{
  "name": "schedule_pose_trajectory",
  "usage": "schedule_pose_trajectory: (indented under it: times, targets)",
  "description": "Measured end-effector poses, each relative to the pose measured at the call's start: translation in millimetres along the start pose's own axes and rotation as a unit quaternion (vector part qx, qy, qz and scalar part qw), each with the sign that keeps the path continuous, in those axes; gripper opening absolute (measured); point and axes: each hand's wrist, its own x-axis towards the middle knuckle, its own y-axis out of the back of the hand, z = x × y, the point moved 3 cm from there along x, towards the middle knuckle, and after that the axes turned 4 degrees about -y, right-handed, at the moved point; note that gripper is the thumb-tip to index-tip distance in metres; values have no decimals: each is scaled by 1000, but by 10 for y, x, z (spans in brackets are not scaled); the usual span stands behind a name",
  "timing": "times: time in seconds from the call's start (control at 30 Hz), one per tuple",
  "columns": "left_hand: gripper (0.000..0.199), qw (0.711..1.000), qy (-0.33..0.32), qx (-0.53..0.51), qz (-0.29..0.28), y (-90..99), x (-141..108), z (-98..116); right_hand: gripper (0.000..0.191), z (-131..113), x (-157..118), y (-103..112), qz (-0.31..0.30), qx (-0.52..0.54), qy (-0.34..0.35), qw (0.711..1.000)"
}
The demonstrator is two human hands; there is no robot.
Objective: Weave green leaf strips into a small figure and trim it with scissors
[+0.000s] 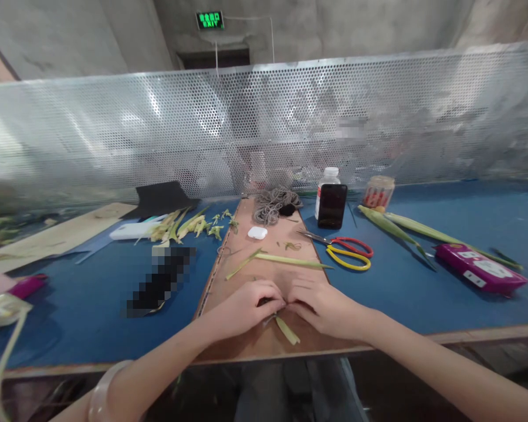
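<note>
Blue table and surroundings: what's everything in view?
Exit sign: one, green, top
Screen: one, silvery, behind
Table: one, blue, full width
Board: one, brown, centre
Cord bundle: one, grey, on board
Small case: one, white, on board
Scissors: one, red-yellow handles, board's right
Phone: one, black, beyond scissors
Bottle: one, white, behind phone
Jar: one, clear, right
Packet: one, purple, right
Leaves: several, green, both sides
Sheets: two, black and tan, left
Blurred object: one, black, left
Leftmost clutter: uncounted, mixed
Leaf strips: several, pale green, board
Bracelet: one, pale, left wrist
Left hand: one, bare, centre
Right hand: one, bare, centre
</note>
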Motion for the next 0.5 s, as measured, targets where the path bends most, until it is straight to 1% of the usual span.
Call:
schedule_pose_trajectory:
  times: [0.17,0.37,0.43,0.5]
  targets:
    - [18,1000,2,2,-5,13,5,5,16,42,19,-4,-31,20,20,999]
    - [19,999,22,-12,-24,7,15,8,17,68,26,2,-78,18,23,997]
    - [20,999,28,-9,-16,-6,21,6,18,37,36,-12,-81,13,29,996]
    - [20,999,42,0,-3,-18,26,-4,20,27,52,4,-69,11,24,997]
